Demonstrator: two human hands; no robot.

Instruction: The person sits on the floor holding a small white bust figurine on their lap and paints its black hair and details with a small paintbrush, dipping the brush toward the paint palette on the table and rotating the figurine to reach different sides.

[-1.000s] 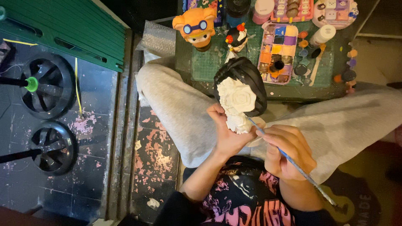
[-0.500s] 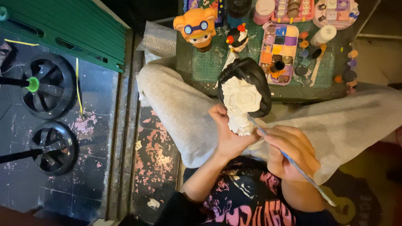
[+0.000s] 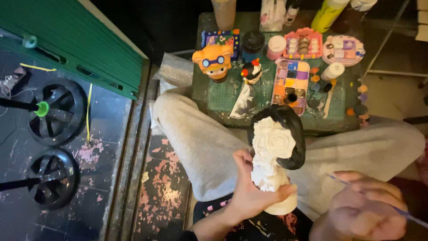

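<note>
Both hands are busy: my left hand (image 3: 252,196) grips the white plaster bust (image 3: 272,156), my right hand (image 3: 365,209) pinches a thin paintbrush (image 3: 408,214). Painting continues; next stroke needs steady aim.

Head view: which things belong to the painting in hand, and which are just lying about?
In use:
- white plaster bust with black-painted hair, held in the left hand
- thin brush in the right hand
- paint palette, likely

Lying about:
- orange figurine
- small black and red figurine
- black wheels
- green shutter
</note>
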